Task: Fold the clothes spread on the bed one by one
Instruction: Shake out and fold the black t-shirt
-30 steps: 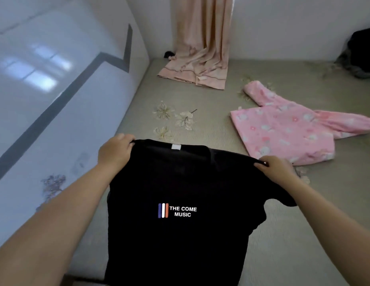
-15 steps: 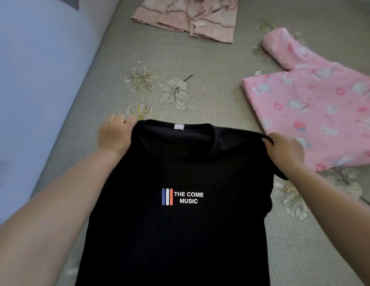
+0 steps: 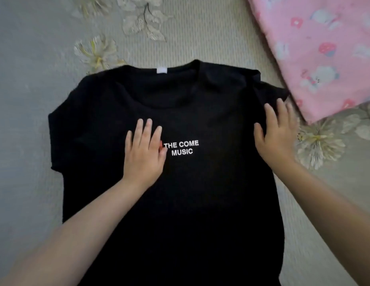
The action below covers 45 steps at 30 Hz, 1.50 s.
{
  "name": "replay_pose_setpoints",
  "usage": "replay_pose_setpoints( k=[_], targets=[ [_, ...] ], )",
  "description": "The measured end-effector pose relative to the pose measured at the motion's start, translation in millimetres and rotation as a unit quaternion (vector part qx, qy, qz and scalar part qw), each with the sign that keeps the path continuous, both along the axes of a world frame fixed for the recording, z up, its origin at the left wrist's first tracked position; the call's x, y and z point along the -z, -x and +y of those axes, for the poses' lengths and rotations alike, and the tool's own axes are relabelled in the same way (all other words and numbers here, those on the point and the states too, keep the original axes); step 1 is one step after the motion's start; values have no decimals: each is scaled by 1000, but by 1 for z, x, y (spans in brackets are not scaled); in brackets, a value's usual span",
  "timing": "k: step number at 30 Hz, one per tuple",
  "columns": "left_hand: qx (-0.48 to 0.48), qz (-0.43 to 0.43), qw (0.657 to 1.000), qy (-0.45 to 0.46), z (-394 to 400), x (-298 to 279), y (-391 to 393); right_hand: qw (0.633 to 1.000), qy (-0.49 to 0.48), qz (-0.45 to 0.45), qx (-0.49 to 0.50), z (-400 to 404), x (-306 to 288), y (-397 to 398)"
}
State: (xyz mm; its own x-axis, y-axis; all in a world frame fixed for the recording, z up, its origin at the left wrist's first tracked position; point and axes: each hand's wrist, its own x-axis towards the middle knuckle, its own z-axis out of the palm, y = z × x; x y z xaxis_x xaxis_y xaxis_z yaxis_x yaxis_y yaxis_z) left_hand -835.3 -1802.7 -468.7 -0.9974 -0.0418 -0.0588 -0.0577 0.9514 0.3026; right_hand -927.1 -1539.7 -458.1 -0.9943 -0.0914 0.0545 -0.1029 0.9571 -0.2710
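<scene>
A black T-shirt (image 3: 188,199) with white "THE COME MUSIC" lettering lies face up on the bed, collar away from me. My left hand (image 3: 143,153) rests flat on its chest, fingers straight, covering the coloured bars beside the lettering. My right hand (image 3: 276,134) presses flat on the shirt's right side near the bunched right sleeve. A pink patterned garment (image 3: 324,50) lies spread at the upper right, apart from the shirt.
The bed sheet (image 3: 200,34) is beige-grey with pale flower prints above and to the right of the shirt. Bare sheet shows to the left of the shirt.
I have let go of the shirt's shoulders and laid it down on the bed. Both hands moved down onto its front and now lie flat. The view tilted further down.
</scene>
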Motion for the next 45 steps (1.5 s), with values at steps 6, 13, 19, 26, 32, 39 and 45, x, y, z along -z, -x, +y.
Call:
replay_pose_setpoints(
  k=[6,13,19,26,32,39,45],
  targets=[
    [60,-148,987,-15,61,0,-119,981,18,-154,114,70,-10,-133],
    [123,-166,977,46,97,-6,-175,971,-16,-223,88,62,-20,-241],
    [88,-208,974,17,102,-9,-209,934,-19,-305,185,45,-23,-283],
    [90,-242,966,34,95,-15,-223,917,107,-189,333,96,-49,-296],
    [99,-247,962,54,95,-17,-225,880,132,-296,347,100,-44,-319],
    [139,-272,949,74,83,-30,-253,902,-70,-359,231,100,-38,-336],
    [86,-300,949,48,64,-26,-271,872,-186,-382,242,92,-42,-321]
  ],
)
